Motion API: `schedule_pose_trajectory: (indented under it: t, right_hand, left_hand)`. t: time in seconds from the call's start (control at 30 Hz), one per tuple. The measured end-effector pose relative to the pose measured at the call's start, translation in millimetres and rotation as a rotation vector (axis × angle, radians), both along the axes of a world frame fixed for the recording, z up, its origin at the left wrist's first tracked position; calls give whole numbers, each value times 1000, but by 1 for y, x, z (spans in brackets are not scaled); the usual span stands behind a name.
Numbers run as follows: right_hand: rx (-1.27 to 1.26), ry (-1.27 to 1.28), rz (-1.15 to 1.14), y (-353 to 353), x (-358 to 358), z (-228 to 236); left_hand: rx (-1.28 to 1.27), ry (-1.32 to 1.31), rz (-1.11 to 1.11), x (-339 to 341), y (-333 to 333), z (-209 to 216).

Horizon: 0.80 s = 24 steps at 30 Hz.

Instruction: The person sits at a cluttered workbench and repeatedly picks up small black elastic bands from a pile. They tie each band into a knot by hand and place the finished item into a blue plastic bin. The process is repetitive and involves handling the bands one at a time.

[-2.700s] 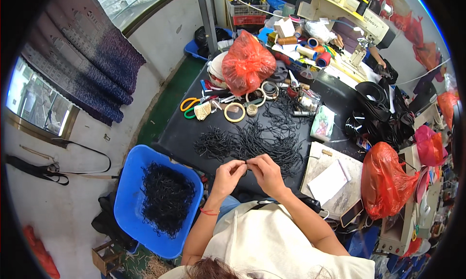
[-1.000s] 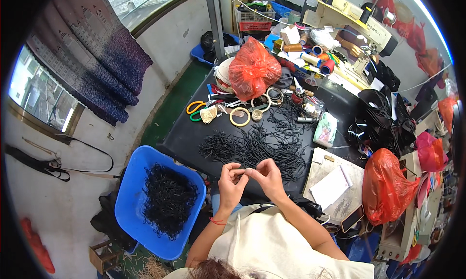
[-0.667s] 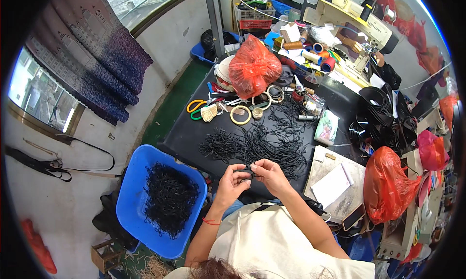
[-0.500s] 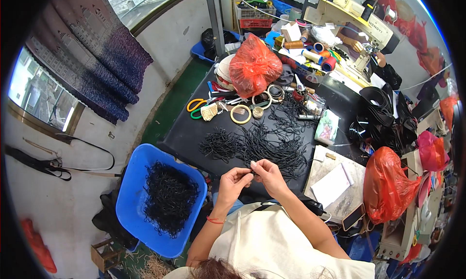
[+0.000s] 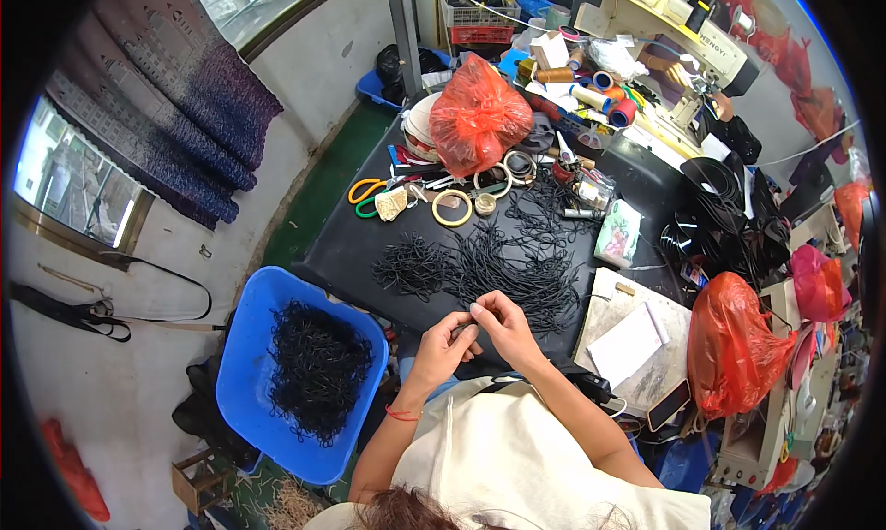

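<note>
Close in front of my body, my left hand (image 5: 445,350) and my right hand (image 5: 508,331) meet at the table's near edge. Both are closed, thumbs and fingertips pinched together. A small dark bit shows between the fingertips, too small to make out. Just beyond them lies a large heap of thin black cords (image 5: 517,276), many looped, spread over the black tabletop. To its left sits a smaller tangled bunch of black cords (image 5: 408,264). On my left stands a blue plastic tub (image 5: 242,382), holding a thick mass of similar black cords (image 5: 318,369).
Scissors with orange and green handles (image 5: 366,198), tape rolls (image 5: 452,208) and a red plastic bag (image 5: 480,115) crowd the table's far side. Rightward are a tissue pack (image 5: 617,233), a board with white paper (image 5: 629,347), another red bag (image 5: 738,345) and a sewing machine (image 5: 711,50).
My fingers have shifted slightly against each other, and the dark bit between them is less visible. The view has moved a little; the cord heaps look the same.
</note>
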State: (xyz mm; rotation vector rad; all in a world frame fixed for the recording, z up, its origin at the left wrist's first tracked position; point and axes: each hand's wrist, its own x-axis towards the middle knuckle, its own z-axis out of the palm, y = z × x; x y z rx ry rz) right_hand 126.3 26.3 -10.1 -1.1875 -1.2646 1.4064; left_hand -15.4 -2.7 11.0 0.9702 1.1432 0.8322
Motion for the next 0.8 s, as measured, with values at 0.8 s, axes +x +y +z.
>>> schedule_pose_trajectory:
  t: [0.8]
  right_hand:
    - [-259,293,-164,5,1,3]
  left_hand:
    - [210,233,52,16,-6,8]
